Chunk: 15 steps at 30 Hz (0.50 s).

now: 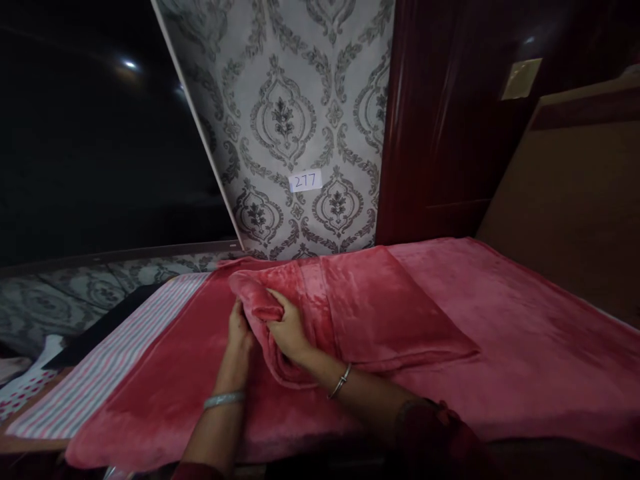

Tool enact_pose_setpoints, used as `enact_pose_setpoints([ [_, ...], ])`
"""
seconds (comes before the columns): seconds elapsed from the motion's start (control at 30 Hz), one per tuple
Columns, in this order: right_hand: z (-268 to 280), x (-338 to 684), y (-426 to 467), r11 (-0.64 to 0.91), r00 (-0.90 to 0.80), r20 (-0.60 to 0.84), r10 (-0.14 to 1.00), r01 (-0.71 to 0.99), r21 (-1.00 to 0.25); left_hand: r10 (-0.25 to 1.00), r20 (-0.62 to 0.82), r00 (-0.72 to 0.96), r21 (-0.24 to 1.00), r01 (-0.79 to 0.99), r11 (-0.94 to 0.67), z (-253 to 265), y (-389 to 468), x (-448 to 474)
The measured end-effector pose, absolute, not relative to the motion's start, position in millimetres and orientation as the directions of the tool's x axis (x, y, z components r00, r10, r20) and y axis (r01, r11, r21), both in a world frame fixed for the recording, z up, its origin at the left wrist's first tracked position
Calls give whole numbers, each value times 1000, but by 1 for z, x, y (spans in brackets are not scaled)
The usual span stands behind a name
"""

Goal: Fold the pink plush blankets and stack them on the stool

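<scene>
Between both hands (289, 332) | plush cloth (345, 307) | coral-red, shiny, folded, end curled

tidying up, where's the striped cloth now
In the head view, the striped cloth lies at the left, along the left edge of the red blanket, apart from the left hand.

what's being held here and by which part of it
The right hand holds the red blanket by its folded left end; the left hand touches that end, grip unclear.

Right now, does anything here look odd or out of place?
Just a paper slip on the wallpaper above the blanket: its handwritten 277 looks odd against the ornate pattern. I see no spill or damage.
</scene>
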State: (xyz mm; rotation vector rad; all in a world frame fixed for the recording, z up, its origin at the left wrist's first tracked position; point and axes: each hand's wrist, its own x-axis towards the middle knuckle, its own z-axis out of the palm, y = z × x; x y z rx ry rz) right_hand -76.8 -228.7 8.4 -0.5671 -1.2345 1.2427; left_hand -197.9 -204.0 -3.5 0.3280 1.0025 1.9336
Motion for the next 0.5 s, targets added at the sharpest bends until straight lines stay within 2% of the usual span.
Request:
enact_pose_setpoints([
  [0.07, 21, -61, -225, 308, -97, 395, 914, -467, -829, 838, -91, -538, 763, -579, -289, 14, -193, -181],
  [0.17, 39, -23, -215, 355, 24, 404, 914, -526, -772, 861, 153, -485, 801, -449, -395, 42, -170, -146],
  [0.23, 42, 11, -206, 400, 147, 381, 913, -513, -760, 878, 309, -365, 852, -305, -426, 58, -149, -116],
  [0.3, 33, 50, -198, 431, 311, 310, 898, -492, -756, 898, 409, -164, 900, -92, -426, 66, -126, -82],
  [0.37, 14, 91, -195, 425, 454, 198, 869, -478, -769, 902, 421, 99, 878, 205, -432, 63, -104, -47],
  [0.4, 1, 111, -196, 398, 495, 136, 858, -473, -786, 895, 384, 225, 820, 362, -443, 57, -95, -30],
  [0.43, -12, 130, -198, 351, 509, 75, 857, -473, -808, 888, 327, 325, 741, 495, -454, 49, -87, -15],
  [0.5, -36, 165, -208, 230, 451, -42, 892, -530, -816, 884, 208, 418, 598, 661, -453, 28, -74, 7],
])
